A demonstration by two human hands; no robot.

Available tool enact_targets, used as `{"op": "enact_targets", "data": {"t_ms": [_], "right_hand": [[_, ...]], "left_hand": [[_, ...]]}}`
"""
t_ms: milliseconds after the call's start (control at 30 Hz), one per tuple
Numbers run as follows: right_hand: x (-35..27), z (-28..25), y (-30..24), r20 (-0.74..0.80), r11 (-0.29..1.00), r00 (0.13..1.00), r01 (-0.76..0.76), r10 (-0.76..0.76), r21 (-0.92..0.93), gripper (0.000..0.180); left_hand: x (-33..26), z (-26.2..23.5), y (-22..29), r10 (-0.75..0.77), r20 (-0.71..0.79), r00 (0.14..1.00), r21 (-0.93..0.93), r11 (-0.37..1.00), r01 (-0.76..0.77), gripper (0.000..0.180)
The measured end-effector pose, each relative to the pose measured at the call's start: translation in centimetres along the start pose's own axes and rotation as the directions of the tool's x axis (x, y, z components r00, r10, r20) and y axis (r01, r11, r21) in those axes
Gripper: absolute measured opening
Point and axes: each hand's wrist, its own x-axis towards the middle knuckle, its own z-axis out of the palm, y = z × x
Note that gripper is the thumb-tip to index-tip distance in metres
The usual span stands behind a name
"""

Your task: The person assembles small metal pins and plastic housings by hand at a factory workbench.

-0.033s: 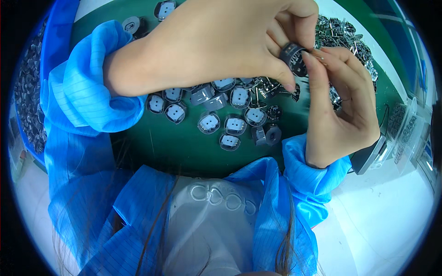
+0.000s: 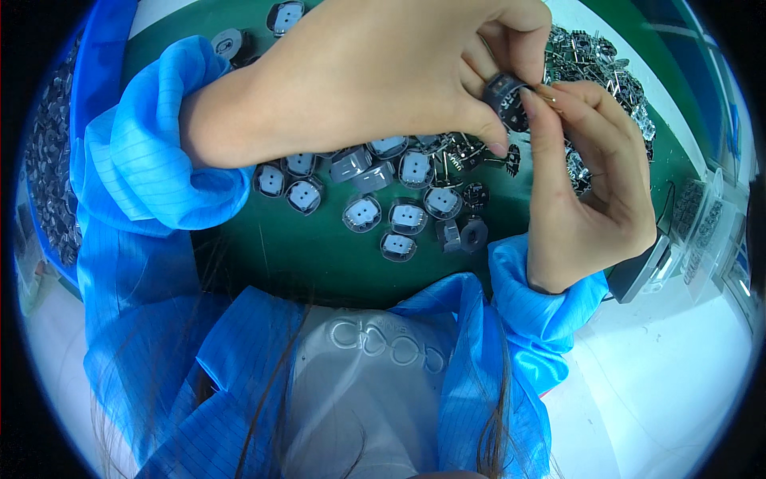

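My left hand (image 2: 375, 72) reaches across from the left and pinches a small black round part (image 2: 504, 100) between thumb and fingers. My right hand (image 2: 582, 184) comes up from below, and its fingertips press on the right side of the same part. Both hands hover over a green mat (image 2: 303, 255). Below them lie several round grey caps with white tops (image 2: 407, 215) and a black ring piece (image 2: 474, 235). Both wrists wear blue sleeves.
A heap of dark components with metal pins (image 2: 598, 64) lies at the mat's upper right. A bin of dark parts (image 2: 48, 160) sits at the far left. Clear plastic trays (image 2: 702, 223) stand on the white table (image 2: 678, 383) at the right.
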Motion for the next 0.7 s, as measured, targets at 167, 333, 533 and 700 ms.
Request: {"op": "enact_targets", "data": {"t_ms": [167,333,533,700], "right_hand": [[-0.1,0.1,0.2,-0.032,0.999,0.999,0.042,-0.043,-0.020,0.019],[0.2,0.3,0.7,-0.088,0.963,0.977,0.173,-0.194,-0.207,0.020],[0.1,0.6,0.4,-0.071,0.954,0.975,0.188,-0.209,-0.233,0.018],[0.0,0.1,0.4,-0.073,0.999,0.996,-0.050,0.049,-0.015,0.014]], "left_hand": [[0.1,0.1,-0.8,0.332,-0.004,0.943,0.069,0.941,-0.331,0.031],[0.5,0.2,-1.6,0.287,0.075,0.955,-0.152,0.950,-0.274,0.023],[0.3,0.0,-1.2,0.238,0.105,0.966,-0.198,0.956,-0.214,0.023],[0.7,-0.3,-1.3,0.245,0.163,0.956,-0.222,0.953,-0.207,0.024]]}}
